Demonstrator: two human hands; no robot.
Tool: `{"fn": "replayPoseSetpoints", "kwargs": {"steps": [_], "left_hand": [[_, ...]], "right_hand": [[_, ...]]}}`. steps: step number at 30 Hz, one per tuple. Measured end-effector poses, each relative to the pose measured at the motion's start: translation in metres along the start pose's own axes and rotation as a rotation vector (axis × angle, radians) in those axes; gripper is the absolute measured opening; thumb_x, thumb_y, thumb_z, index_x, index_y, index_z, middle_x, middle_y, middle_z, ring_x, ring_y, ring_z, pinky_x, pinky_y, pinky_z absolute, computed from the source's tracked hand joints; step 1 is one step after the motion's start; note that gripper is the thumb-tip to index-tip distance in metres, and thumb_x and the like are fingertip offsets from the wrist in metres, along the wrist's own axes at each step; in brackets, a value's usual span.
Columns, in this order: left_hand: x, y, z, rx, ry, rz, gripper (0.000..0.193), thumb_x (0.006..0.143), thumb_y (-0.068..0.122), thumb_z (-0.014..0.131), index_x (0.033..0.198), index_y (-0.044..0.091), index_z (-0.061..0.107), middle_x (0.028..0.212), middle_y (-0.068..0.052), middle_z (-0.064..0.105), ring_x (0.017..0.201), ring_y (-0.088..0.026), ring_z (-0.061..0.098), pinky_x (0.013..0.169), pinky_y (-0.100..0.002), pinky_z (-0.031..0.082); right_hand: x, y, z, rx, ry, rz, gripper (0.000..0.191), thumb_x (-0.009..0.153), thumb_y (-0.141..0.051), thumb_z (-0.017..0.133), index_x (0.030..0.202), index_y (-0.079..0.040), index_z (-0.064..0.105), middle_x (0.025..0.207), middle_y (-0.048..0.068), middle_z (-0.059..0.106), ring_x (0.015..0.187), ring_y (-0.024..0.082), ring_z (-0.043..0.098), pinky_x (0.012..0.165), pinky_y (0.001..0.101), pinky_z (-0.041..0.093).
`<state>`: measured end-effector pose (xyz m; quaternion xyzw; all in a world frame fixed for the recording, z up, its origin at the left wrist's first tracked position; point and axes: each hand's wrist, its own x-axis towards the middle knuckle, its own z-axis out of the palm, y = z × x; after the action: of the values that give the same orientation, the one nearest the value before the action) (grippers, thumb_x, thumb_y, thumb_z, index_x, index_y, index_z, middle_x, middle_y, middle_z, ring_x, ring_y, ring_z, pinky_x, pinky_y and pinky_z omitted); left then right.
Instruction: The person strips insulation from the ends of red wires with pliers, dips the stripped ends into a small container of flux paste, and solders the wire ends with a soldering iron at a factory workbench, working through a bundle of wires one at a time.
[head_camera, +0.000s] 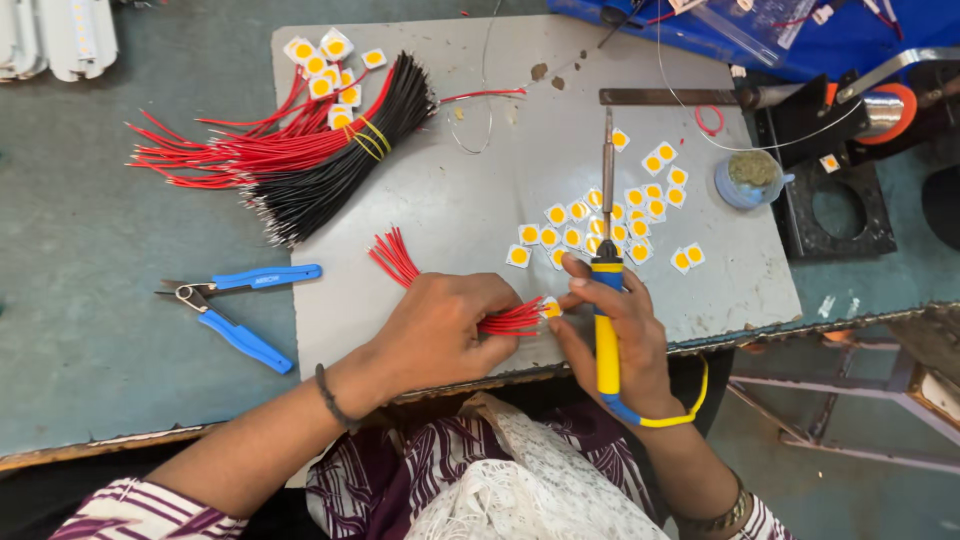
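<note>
Grey and scuffed, a metal sheet (480, 220) lies on the green tabletop (90, 300), and both hands work at its near edge.

Head view: the left hand (440, 330) is clenched around a small sheaf of thin red wires (395, 255) — their cut ends fan out past the knuckles on one side and poke from the fist toward the right hand on the other. The right hand (610, 335) grips a soldering iron (606, 250) with a yellow-and-blue handle, its slim metal shaft pointing away from the body; the fingertips also touch a small square chip (550, 308), white with a round yellow centre, which sits just at the wire tips between the two hands. A yellow cord loops from the iron's base around the right wrist.

Just beyond the right hand lies a loose scatter of about two dozen such chips (640, 205), flat and glossy. A second, smaller heap (325, 65), roughly ten, rests at the sheet's far left corner beside one big bundle of red and black wires (300, 160), bound with yellow bands. One pair of blue-handled cutters (235, 305) lies open on the tabletop, left of the left hand. A small round pot (750, 178) of dull greenish stuff stands at the sheet's right edge.
</note>
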<state>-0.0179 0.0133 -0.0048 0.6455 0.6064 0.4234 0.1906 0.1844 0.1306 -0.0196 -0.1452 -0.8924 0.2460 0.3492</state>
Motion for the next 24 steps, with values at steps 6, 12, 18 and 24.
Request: {"fn": "replayPoseSetpoints", "kwargs": {"steps": [6, 12, 18, 24], "left_hand": [[0.001, -0.001, 0.003, 0.088, -0.029, -0.012, 0.023, 0.074, 0.022, 0.078, 0.087, 0.004, 0.071, 0.079, -0.012, 0.07, 0.069, -0.033, 0.068, 0.059, -0.044, 0.052], [0.001, -0.003, 0.007, 0.054, -0.063, 0.134, 0.024, 0.08, 0.02, 0.074, 0.097, 0.004, 0.069, 0.098, -0.008, 0.074, 0.076, -0.029, 0.072, 0.064, -0.039, 0.055], [-0.001, -0.002, 0.014, 0.285, -0.161, 0.225, 0.034, 0.079, 0.026, 0.078, 0.097, 0.0, 0.062, 0.118, -0.009, 0.073, 0.063, -0.028, 0.068, 0.055, -0.04, 0.052], [-0.004, -0.004, 0.019, 0.463, -0.188, 0.322, 0.026, 0.075, 0.017, 0.073, 0.093, 0.004, 0.059, 0.124, -0.013, 0.072, 0.054, -0.023, 0.065, 0.053, -0.037, 0.052]], "right_hand": [[0.001, -0.002, 0.002, 0.012, -0.029, -0.011, 0.058, 0.083, 0.004, 0.079, 0.131, -0.01, 0.049, 0.13, 0.015, 0.07, 0.112, 0.03, 0.071, 0.104, 0.0428, 0.052], [-0.003, 0.002, -0.003, 0.09, -0.063, -0.008, 0.058, 0.085, 0.004, 0.078, 0.132, -0.011, 0.047, 0.14, 0.017, 0.064, 0.113, 0.028, 0.073, 0.102, 0.0396, 0.055], [-0.013, 0.01, -0.005, 0.142, -0.03, 0.01, 0.048, 0.093, 0.007, 0.069, 0.133, -0.01, 0.049, 0.137, 0.021, 0.066, 0.116, 0.031, 0.074, 0.098, 0.0359, 0.059], [-0.047, 0.035, -0.02, 0.269, 0.203, 0.053, 0.035, 0.11, -0.007, 0.057, 0.143, -0.006, 0.048, 0.12, 0.02, 0.073, 0.105, 0.029, 0.077, 0.096, 0.0408, 0.061]]}}
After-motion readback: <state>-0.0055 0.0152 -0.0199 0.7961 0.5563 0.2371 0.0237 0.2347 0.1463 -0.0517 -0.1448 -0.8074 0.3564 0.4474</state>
